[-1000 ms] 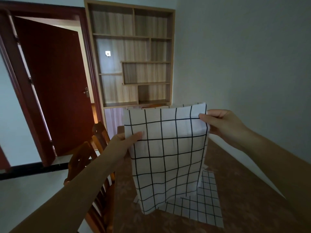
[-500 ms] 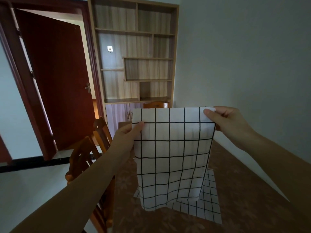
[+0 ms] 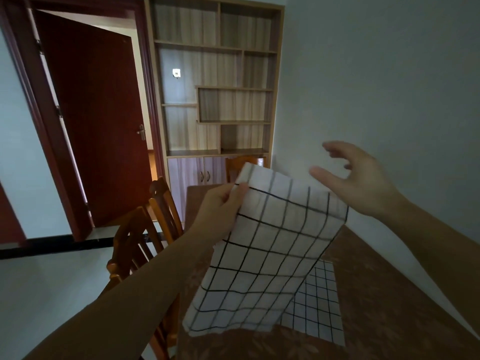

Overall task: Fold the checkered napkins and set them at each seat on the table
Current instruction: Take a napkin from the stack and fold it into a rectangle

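A white napkin with a black grid (image 3: 262, 255) hangs in the air above the table, tilted down to the left. My left hand (image 3: 220, 211) pinches its upper left corner. My right hand (image 3: 355, 178) hovers just above and behind the napkin's upper right edge, fingers spread and holding nothing. A second checkered napkin (image 3: 319, 305) lies flat on the brown patterned table (image 3: 389, 307), partly hidden by the hanging one.
Two wooden chairs (image 3: 145, 240) stand at the table's left side, and another chair back (image 3: 244, 165) shows at the far end. Behind stand a wooden shelf cabinet (image 3: 218, 87) and an open red door (image 3: 98, 126). A wall runs along the table's right side.
My right hand has let go of the napkin's upper right corner and lifted away. The napkin now hangs from my left hand alone and has swung to a slant.
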A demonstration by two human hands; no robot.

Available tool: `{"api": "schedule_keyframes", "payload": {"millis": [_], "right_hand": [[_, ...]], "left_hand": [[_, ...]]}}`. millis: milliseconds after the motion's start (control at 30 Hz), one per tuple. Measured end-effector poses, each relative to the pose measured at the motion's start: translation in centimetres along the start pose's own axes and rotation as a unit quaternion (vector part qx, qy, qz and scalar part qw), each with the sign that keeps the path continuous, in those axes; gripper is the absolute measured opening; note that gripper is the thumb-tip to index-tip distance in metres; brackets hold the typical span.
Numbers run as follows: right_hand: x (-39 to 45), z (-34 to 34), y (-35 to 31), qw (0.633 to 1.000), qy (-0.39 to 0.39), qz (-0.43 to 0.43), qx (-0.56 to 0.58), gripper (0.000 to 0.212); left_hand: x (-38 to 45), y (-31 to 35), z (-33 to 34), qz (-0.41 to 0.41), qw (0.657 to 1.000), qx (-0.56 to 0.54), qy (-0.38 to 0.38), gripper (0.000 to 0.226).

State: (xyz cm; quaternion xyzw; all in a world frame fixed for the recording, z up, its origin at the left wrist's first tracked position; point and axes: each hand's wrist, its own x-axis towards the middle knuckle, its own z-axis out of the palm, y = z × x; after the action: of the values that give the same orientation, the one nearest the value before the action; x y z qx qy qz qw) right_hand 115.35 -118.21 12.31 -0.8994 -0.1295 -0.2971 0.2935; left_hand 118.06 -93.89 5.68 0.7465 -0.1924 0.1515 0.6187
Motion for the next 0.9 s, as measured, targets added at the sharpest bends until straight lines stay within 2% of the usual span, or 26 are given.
{"api": "schedule_keyframes", "payload": {"millis": [67,133,167,300,367,500,567,667,767,833,900], "right_hand": [[0.8,1.0,-2.9,0.996,-0.057,-0.062,-0.028,0.076],[1.4,2.3,-4.8,0.983,-0.147,-0.11,0.023,0.039],[1.9,2.8,-5.1,0.977,-0.162,-0.133,0.049,0.027],[2.5,2.9,-4.9,0.975,-0.11,-0.171,0.093,0.014],[2.6,2.0,-4.7,0.98,-0.078,-0.157,0.095,0.013],[2.9,-0.6,-3.8,0.987,-0.025,-0.133,0.087,0.017],[2.7,-1.5,-3.5,0.988,-0.022,-0.124,0.091,0.018],[2.4,-1.8,-3.9,0.987,-0.033,-0.13,0.085,0.019],[2.2,-1.0,-5.2,0.981,-0.076,-0.144,0.107,0.018],[2.7,-1.0,-5.2,0.978,-0.077,-0.132,0.143,0.019],[3.4,-2.0,-1.6,0.973,-0.085,-0.05,0.209,0.031]], "left_hand": [[-0.2,0.9,1.0,0.037,0.998,0.017,-0.057,0.041],[-0.2,1.4,1.7,0.074,0.992,0.039,-0.094,0.044],[-0.2,1.6,1.8,0.092,0.989,0.048,-0.101,0.045],[-0.6,1.6,0.6,0.117,0.986,0.049,-0.106,0.039],[-1.0,0.9,-0.7,0.082,0.986,0.055,-0.136,0.027],[-1.6,-2.4,-4.7,-0.017,0.971,0.15,-0.186,0.017],[-1.8,-4.1,-6.7,-0.079,0.954,0.185,-0.224,0.013],[-2.1,-4.3,-7.2,-0.128,0.912,0.2,-0.333,0.006],[-1.0,-1.7,-4.5,-0.112,0.932,0.12,-0.322,0.022],[-0.4,0.4,-2.6,-0.092,0.947,0.084,-0.296,0.025],[-0.1,0.8,-2.1,-0.089,0.964,0.039,-0.248,0.022]]}}
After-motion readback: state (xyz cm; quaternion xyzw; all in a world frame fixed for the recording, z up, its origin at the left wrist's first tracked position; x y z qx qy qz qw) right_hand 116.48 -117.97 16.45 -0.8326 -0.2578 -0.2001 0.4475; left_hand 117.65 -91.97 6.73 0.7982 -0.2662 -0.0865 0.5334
